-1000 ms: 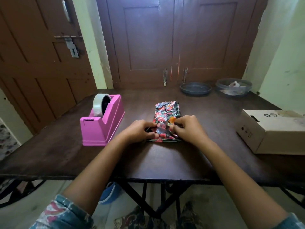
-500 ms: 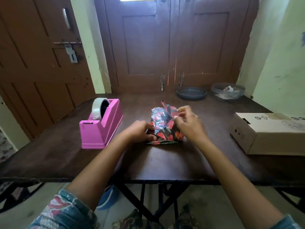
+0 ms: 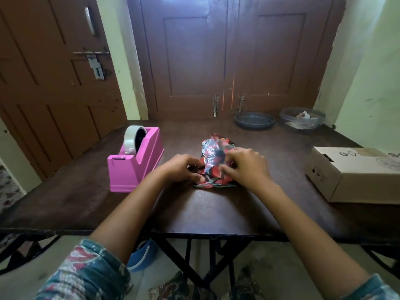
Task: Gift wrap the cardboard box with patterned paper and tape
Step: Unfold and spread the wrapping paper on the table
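Observation:
A folded wad of shiny patterned paper [image 3: 213, 152], red and black with a silvery underside, lies in the middle of the dark wooden table [image 3: 216, 208]. My left hand [image 3: 184, 169] pinches its near left edge with curled fingers. My right hand [image 3: 244, 167] grips the right side, fingers curled over the paper and hiding that part. A pale cardboard box [image 3: 357, 174] lies closed at the table's right edge, apart from both hands. A pink tape dispenser [image 3: 136, 165] with a clear roll stands to the left.
At the back right of the table sit a dark round dish [image 3: 254, 120] and a clear bowl [image 3: 302, 120] with scraps inside. Brown double doors rise directly behind the table. A blue object [image 3: 144, 253] lies on the floor under the table's front edge.
My right hand lifted a flap of the paper up and away, then came back down over the right side. The paper now stands more opened and crumpled. My left hand stayed put.

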